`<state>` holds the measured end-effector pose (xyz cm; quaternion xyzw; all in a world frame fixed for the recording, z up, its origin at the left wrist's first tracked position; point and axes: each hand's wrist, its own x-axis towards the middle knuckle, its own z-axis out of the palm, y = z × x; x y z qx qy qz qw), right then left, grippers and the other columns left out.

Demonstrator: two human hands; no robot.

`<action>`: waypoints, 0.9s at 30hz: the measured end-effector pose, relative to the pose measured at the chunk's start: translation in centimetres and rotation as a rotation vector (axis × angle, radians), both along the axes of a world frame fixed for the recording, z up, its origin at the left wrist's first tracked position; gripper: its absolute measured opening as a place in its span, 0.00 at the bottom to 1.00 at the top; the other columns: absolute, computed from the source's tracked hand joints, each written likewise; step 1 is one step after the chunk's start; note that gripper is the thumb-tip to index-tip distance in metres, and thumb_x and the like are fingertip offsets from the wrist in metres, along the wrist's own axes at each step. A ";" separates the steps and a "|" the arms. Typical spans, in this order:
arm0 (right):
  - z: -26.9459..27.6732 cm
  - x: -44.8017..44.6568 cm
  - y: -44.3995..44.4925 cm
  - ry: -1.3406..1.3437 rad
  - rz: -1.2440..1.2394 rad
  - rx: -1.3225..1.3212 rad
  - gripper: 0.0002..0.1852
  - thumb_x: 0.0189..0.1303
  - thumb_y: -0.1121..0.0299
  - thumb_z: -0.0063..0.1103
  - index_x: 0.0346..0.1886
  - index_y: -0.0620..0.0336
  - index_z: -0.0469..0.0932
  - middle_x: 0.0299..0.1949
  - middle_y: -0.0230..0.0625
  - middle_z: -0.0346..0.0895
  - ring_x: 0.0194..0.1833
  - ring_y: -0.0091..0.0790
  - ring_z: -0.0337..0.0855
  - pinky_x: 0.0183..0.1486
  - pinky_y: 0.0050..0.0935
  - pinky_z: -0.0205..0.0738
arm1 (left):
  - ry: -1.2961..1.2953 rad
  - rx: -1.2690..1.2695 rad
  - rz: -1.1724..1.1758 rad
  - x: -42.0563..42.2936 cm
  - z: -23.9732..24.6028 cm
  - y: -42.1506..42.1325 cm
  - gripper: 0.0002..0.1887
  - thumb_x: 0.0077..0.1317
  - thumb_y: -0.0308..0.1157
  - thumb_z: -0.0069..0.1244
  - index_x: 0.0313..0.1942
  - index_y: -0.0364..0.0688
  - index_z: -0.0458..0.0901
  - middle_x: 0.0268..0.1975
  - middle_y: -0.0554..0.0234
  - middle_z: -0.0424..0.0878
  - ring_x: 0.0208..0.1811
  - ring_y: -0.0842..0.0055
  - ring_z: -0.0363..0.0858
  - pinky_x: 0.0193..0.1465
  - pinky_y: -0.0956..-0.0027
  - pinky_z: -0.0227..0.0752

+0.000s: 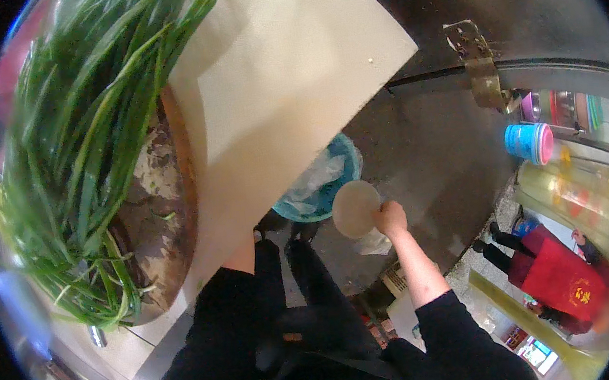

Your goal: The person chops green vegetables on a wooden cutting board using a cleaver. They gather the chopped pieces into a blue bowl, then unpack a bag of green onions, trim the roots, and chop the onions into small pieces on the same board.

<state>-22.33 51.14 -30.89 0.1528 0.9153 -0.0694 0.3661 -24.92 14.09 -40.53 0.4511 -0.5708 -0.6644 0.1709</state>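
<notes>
My right hand (pixel 392 218) is shut on the edge of a round, pale bowl or lid (pixel 356 209), held over the dark floor. Which of the two it is, I cannot tell. The left forearm (pixel 240 255) runs in under a large cream-white board (pixel 277 82), which hides my left hand. Below the board's edge, partly covered by it, stands a turquoise bucket (pixel 355 155) with crumpled clear plastic (pixel 317 178) in it. A thick heap of long green scallion-like stalks (pixel 94 117) lies on a round wooden chopping block (pixel 176 202) to the left.
A small white bit (pixel 370 60) rests near the board's corner. A worn metal bracket (pixel 483 74) sits at a door or panel edge. On the right are stacked blue and pink tubs (pixel 529 144) and a person in red (pixel 560 275). A pale crumpled scrap (pixel 374 245) lies on the floor.
</notes>
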 end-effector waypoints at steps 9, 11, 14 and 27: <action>-1.5 1.1 -0.2 0.194 0.005 0.055 0.14 0.46 0.64 0.55 0.31 0.64 0.80 0.33 0.57 0.78 0.41 0.54 0.79 0.43 0.43 0.74 | -0.142 0.050 -0.354 9.1 0.0 6.0 0.18 0.66 0.47 0.44 0.28 0.41 0.70 0.17 0.67 0.70 0.12 0.79 0.67 0.12 0.75 0.57; 0.0 1.6 1.0 0.198 0.017 0.081 0.13 0.46 0.63 0.56 0.28 0.65 0.80 0.31 0.55 0.79 0.40 0.53 0.80 0.42 0.43 0.74 | -0.287 0.192 -0.458 13.7 2.6 8.0 0.16 0.66 0.44 0.44 0.33 0.38 0.72 0.19 0.65 0.73 0.13 0.79 0.69 0.14 0.75 0.60; 5.0 2.2 1.6 0.148 0.128 -0.060 0.13 0.47 0.63 0.57 0.25 0.67 0.79 0.30 0.52 0.80 0.38 0.52 0.81 0.41 0.43 0.74 | -0.399 0.185 -0.725 19.5 8.2 9.8 0.14 0.65 0.39 0.48 0.32 0.34 0.74 0.21 0.63 0.77 0.21 0.81 0.75 0.23 0.74 0.69; 26.6 10.9 -14.6 -0.212 0.316 -1.074 0.11 0.57 0.67 0.60 0.36 0.67 0.78 0.30 0.28 0.78 0.31 0.20 0.74 0.34 0.22 0.70 | 0.083 -0.194 -0.466 31.3 30.1 3.4 0.15 0.64 0.29 0.40 0.49 0.32 0.73 0.35 0.63 0.81 0.32 0.82 0.77 0.32 0.74 0.72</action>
